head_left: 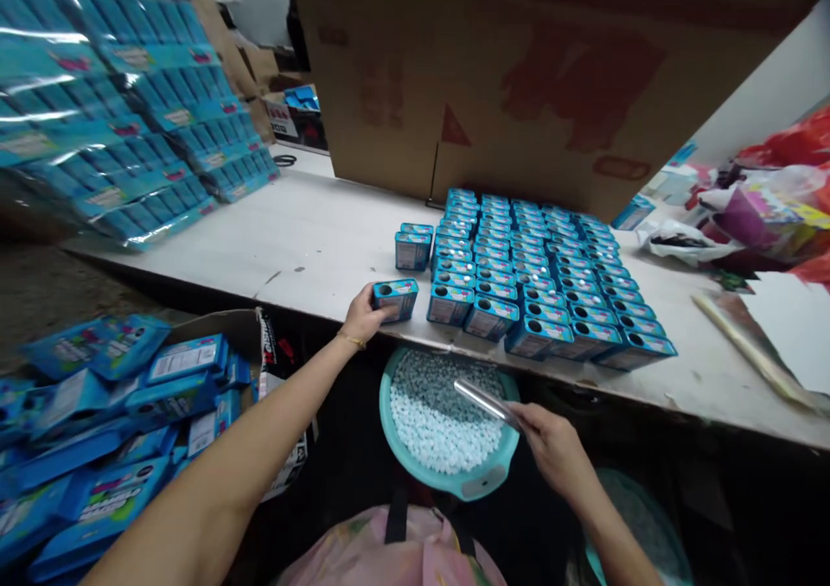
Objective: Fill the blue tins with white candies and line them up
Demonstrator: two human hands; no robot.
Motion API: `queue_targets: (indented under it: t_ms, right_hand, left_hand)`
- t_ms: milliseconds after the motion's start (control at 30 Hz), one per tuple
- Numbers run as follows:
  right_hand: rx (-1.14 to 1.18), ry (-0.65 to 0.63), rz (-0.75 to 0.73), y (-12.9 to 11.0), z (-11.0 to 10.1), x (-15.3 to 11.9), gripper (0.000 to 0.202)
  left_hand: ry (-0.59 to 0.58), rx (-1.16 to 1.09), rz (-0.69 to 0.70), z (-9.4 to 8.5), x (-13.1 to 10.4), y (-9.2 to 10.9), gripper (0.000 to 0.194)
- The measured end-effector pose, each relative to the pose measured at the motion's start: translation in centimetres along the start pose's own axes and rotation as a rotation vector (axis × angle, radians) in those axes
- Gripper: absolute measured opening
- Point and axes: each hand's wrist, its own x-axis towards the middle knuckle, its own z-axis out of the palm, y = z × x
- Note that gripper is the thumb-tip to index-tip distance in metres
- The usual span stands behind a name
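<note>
My left hand (365,316) is closed around a small blue box (397,301) at the front edge of the white table. The box stands upright, with a dark round spot on its top. In my right hand (551,443) is a shiny metal scoop (483,398), held by its near end. The scoop hangs over a turquoise basin (387,413) filled with small white pieces (447,430), below the table edge. Just behind the held box stand two more blue boxes (412,251). To their right are several tight rows of the same boxes (519,266).
A large cardboard box (402,76) stands behind the rows. Plastic-wrapped display packs (156,93) are at the back left. A carton (243,322) at lower left holds many blue boxes. Colourful bags (771,206) lie on the right. A second basin (639,525) sits at lower right.
</note>
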Motion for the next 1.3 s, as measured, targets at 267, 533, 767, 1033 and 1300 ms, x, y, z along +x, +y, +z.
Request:
queue_targets:
  t_ms: [267,533,767,1033,1300]
  right_hand:
    - [0.163,-0.083,0.036,1.5,3.8,0.0,0.036]
    - [0.040,-0.206,0.132,9.0,8.3,-0.6,0.040]
    - [-0.004,-0.239,0.161,9.9,10.1,-0.8,0.042]
    - [0.026,-0.228,0.147,8.3,10.2,-1.1,0.042]
    - [-0.010,-0.274,0.159,9.6,10.7,-1.0,0.043]
  left_hand:
    - [0.137,0.359,-0.018,1.9,6.7,-1.9,0.058]
    - [0.399,0.793,-0.208,-18.5,-8.2,-5.5,0.028]
    - [-0.205,0.828,-0.636,-24.2,-20.0,-9.9,0.036]
    - [-0.407,0.877,-0.623,-23.2,-23.7,-10.3,0.037]
    - [-0.315,0.962,-0.446,-26.9,-25.6,-5.4,0.043]
